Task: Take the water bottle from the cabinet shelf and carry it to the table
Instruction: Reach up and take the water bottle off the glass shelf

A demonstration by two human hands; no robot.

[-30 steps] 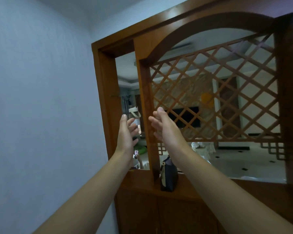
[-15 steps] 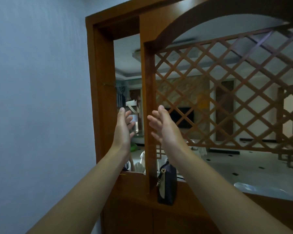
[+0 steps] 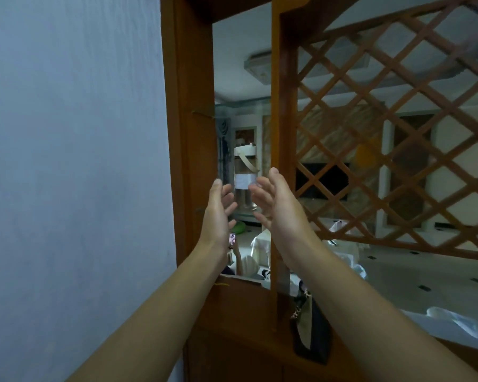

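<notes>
A clear water bottle (image 3: 244, 172) with a white lid, a beige strap and a white label stands on a glass shelf in the narrow opening of the wooden cabinet (image 3: 189, 150). My left hand (image 3: 218, 213) is raised just below and left of the bottle, fingers apart, palm turned inward. My right hand (image 3: 276, 205) is just right of the bottle, also with fingers apart, in front of the cabinet's middle post. Both hands flank the bottle's lower part; neither grips it. The bottle's base is partly hidden behind my fingers.
A wooden lattice panel (image 3: 392, 139) fills the cabinet to the right of the post. A dark handbag with a chain (image 3: 309, 326) leans on the cabinet ledge. A blue-grey wall (image 3: 72, 161) is at my left. A room with furniture shows through the openings.
I have come closer to the cabinet, and the bottle looks larger. Both hands have drawn together and now sit on either side of the bottle.
</notes>
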